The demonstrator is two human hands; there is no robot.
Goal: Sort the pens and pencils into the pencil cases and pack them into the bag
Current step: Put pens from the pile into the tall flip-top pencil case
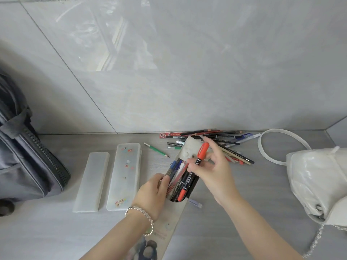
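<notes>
While left hand [152, 194] grip clamps pouch [174, 222] edge, right hand [212, 171] grip pinches orange marker [201, 153] above pens [180, 182] inside.

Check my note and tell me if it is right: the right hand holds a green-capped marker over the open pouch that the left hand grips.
One detail is off. The head view shows the marker in the right hand has an orange-red cap, not a green one. The rest stands: it is held over the open pouch, which the left hand grips.

Grey bag [28, 162] — partly off-frame, left
</notes>
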